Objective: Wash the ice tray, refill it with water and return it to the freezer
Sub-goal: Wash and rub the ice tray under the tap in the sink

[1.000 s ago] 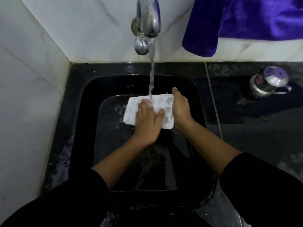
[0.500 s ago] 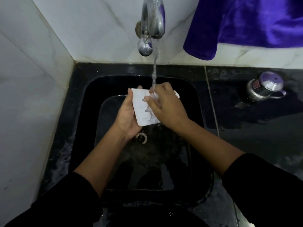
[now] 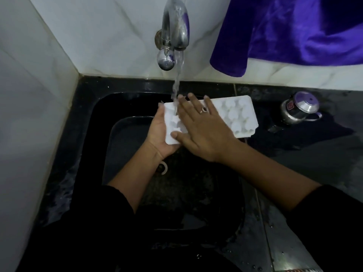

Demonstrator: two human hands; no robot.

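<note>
While water's running from the tap, we're holding the ice tray under it, over the sink.
Our left hand is gripping its left end from below; right hand is lying flat on top w/ fingers straight.

We record a black stone counter, wet along its near right part. A black sink is set in it at left. A lidded steel mug stands far right.

Fingers of the left hand lie mostly hidden from me beneath the ice tray; the right hand covers its middle. Above those fingertips, the tap is cut off by the top edge.
</note>
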